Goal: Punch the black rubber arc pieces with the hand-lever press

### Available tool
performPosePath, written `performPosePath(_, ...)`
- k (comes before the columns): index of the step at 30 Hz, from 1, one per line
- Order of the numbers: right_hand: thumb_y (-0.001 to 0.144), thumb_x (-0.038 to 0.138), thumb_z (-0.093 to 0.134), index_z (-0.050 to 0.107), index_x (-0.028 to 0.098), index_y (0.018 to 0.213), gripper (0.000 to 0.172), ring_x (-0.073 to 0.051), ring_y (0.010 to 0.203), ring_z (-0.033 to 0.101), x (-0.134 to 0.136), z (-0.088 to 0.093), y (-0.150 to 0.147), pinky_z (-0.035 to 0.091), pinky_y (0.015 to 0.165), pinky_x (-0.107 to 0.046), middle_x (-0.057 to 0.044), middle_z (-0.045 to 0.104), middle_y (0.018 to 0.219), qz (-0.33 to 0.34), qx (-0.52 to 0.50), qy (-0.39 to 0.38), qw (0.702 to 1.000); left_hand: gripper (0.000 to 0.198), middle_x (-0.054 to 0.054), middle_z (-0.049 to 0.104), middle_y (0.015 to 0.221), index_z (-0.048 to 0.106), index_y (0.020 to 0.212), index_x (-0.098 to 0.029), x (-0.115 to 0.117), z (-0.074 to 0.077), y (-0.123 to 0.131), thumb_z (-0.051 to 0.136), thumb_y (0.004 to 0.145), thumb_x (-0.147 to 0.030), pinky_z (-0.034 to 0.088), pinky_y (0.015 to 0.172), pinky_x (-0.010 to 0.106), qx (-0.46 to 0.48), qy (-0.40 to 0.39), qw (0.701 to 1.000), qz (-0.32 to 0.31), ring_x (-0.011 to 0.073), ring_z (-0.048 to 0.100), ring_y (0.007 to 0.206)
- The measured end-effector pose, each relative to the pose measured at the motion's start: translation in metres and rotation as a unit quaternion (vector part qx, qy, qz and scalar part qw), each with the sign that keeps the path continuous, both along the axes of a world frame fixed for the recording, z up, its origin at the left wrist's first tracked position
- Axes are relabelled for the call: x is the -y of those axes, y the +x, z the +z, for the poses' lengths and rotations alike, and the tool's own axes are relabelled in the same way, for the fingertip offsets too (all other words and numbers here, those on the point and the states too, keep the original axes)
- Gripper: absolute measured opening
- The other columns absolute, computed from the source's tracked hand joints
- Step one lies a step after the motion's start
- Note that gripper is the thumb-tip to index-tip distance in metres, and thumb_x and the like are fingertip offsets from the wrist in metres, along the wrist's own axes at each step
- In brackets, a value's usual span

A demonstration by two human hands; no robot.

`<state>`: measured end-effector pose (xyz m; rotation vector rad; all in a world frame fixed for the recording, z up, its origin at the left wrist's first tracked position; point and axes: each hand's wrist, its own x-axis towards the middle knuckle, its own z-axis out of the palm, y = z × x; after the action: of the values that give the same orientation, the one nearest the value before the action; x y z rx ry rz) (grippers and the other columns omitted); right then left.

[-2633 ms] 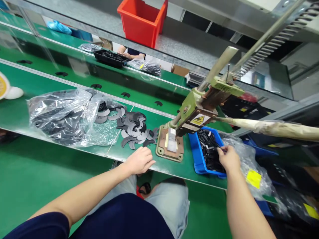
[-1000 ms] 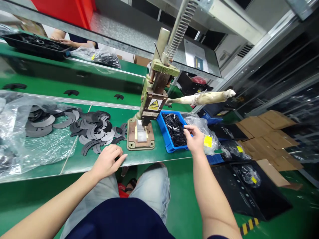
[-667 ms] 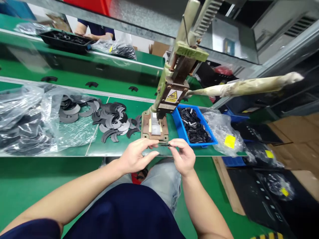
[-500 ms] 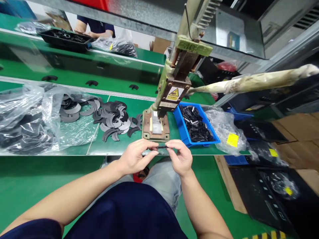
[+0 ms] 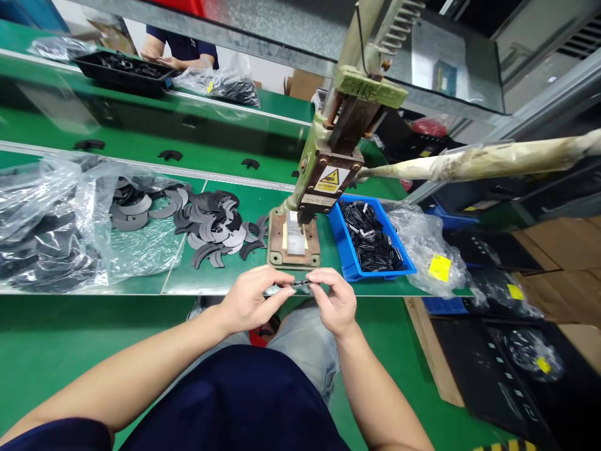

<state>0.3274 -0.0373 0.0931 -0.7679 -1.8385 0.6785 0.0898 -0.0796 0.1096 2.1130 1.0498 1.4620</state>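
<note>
Between my two hands is a small thin black part [image 5: 301,283], held near the table's front edge. My left hand [image 5: 257,297] pinches its left end with thumb and forefinger, and my right hand [image 5: 334,300] pinches the right end. Just beyond them stands a hand press [image 5: 323,181] with a pale block [image 5: 295,242] on its base. To the left of the base lies a heap of dark curved pieces [image 5: 216,222]. A blue bin [image 5: 346,264] full of small black parts sits to the right.
Clear plastic bags with dark curved pieces [image 5: 51,232] cover the left side. A bag with a yellow label [image 5: 439,267] lies right of the bin. The press lever [image 5: 488,161] reaches out rightwards. Behind, curved pieces lie on a green strip [image 5: 211,147]; a person's hands [image 5: 171,62] show beyond.
My right hand has moved slightly left and the hands are a little closer together. The black part sits slightly lower in view, and more of its detail shows.
</note>
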Motion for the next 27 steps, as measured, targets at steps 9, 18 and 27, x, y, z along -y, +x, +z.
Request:
performPosePath(9, 0.096, 0.016, 0.069, 0.075, 0.027, 0.112, 0.019, -0.019, 0.099, 0.076, 0.002, 0.002, -0.009, 0.064, 0.089, -0.036, -0.005, 0.079, 0.105, 0.003, 0.016, -0.008, 1.0, 0.024, 0.006, 0.08, 0.103, 0.07, 0.12, -0.023, -0.005, 0.0, -0.005, 0.078, 0.098, -0.026, 0.063, 0.083, 0.032, -0.002, 0.012, 1.0, -0.001, 0.0181, 0.077, 0.091)
performPosePath(18, 0.097, 0.015, 0.069, 0.075, 0.029, 0.115, 0.024, -0.019, 0.1, 0.075, 0.007, -0.005, -0.011, 0.063, 0.089, -0.037, -0.005, 0.078, 0.106, 0.018, 0.015, -0.026, 0.999, 0.03, 0.004, 0.081, 0.097, 0.066, 0.124, -0.022, 0.001, -0.005, -0.007, 0.078, 0.099, -0.035, 0.063, 0.083, 0.034, -0.014, -0.002, 1.0, 0.026, 0.0171, 0.078, 0.085)
performPosePath(27, 0.097, 0.028, 0.071, 0.074, 0.024, 0.101, 0.006, -0.018, 0.096, 0.072, -0.032, 0.025, 0.013, 0.06, 0.091, -0.037, -0.004, 0.076, 0.1, -0.09, 0.026, -0.012, 0.996, 0.01, 0.005, 0.081, 0.1, 0.076, 0.107, -0.023, -0.041, -0.022, -0.027, 0.069, 0.104, -0.029, 0.061, 0.088, 0.034, -0.072, 0.021, 0.996, 0.039, 0.0181, 0.076, 0.092)
